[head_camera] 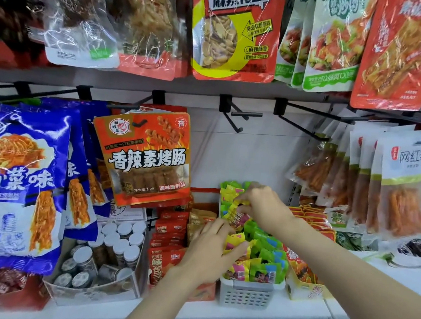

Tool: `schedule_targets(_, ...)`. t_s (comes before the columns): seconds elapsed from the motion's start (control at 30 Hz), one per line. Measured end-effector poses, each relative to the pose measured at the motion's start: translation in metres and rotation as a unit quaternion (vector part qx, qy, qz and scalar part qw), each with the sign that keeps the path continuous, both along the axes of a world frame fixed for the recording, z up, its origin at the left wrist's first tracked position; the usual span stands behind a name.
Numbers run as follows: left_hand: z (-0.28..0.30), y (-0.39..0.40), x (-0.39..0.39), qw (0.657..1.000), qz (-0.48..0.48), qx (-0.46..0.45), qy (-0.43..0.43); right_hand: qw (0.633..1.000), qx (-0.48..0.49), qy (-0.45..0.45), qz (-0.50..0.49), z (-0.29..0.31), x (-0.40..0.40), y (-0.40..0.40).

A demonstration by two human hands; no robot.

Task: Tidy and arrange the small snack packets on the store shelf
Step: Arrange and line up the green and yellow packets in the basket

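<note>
Several small green, yellow and pink snack packets [267,256] fill a white perforated basket [248,294] on the shelf. My left hand [211,248] rests on the packets at the basket's left side, fingers spread, thumb touching a yellow packet [234,239]. My right hand [263,204] reaches over the back of the basket and pinches a yellow and pink packet [238,214] with curled fingertips.
Left of the basket stand rows of red packets [169,233] and brown packets [198,220], then a tray of white-capped jars [110,249]. An orange box [301,271] sits to the right. Large hanging bags crowd the hooks [234,116] above and both sides.
</note>
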State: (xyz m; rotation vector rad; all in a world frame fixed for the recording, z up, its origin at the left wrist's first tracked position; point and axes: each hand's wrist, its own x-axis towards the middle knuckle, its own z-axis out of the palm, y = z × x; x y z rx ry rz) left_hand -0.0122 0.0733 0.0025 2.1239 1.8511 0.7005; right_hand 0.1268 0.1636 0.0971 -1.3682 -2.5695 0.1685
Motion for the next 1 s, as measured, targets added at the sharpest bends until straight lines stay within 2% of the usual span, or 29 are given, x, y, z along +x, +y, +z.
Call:
schedule_targets(0.1, -0.004, -0.001, 0.000, 1.000, -0.008, 0.014, -0.018, 0.997, -0.055, 0.059, 0.007, 0.002, 0.010, 0.001)
schedule_targets(0.2, -0.005, 0.000, 0.002, 0.999, -0.013, 0.026, -0.020, 0.993, -0.021, 0.112, -0.018, -0.003, 0.011, 0.001)
schedule_targets(0.27, -0.006, 0.000, 0.002, 0.999, -0.017, 0.033, -0.021, 0.998, 0.016, 0.061, -0.029, -0.011, -0.001, 0.000)
schedule_targets(0.43, -0.007, -0.002, 0.001, 0.998, -0.011, 0.047, -0.027, 0.997, -0.019, -0.063, -0.040, -0.028, -0.026, -0.004)
schedule_targets(0.63, -0.006, -0.003, 0.000, 0.998, -0.006, 0.041, -0.042, 0.992, 0.044, -0.076, -0.090, -0.032, -0.013, 0.003)
schedule_targets(0.73, -0.003, -0.003, 0.002, 0.998, 0.002, 0.009, -0.065, 0.994, 0.020, -0.063, -0.088, -0.040, -0.015, -0.001)
schedule_targets(0.8, -0.001, -0.001, 0.001, 0.999, 0.008, 0.000, -0.041, 0.995, 0.001, -0.056, -0.083, -0.041, -0.015, 0.002)
schedule_targets(0.93, 0.003, 0.005, -0.002, 1.000, 0.004, -0.026, -0.009, 0.992, -0.116, -0.006, -0.040, -0.028, -0.001, 0.014)
schedule_targets(1.0, 0.004, 0.008, -0.002, 1.000, -0.006, -0.017, 0.016, 0.992, -0.119, 0.040, -0.025, -0.024, 0.004, 0.017)
